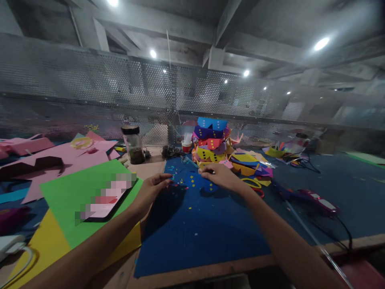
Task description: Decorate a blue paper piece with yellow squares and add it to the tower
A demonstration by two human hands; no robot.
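Note:
My left hand (152,188) is over the left edge of the dark blue mat, thumb and forefinger stretched out and slightly apart, holding nothing visible. Tiny coloured paper bits (181,181) lie just past its fingertips. My right hand (221,176) has its fingertips pinched together above a blue paper piece (198,181) dotted with small yellow squares. What the pinch holds, if anything, is too small to make out. Behind that hand rises a stack of colourful cut-paper shapes (210,132), blue, purple, red and yellow, also dotted with squares.
On the left, a phone (111,200) rests on green paper (63,188), near pink paper (90,154). A dark-lidded jar (134,144) and a red-and-white cup (187,145) stand farther back. Yellow-handled scissors (252,183) and a purple corded tool (315,198) lie right. Perforated metal (120,88) closes the back.

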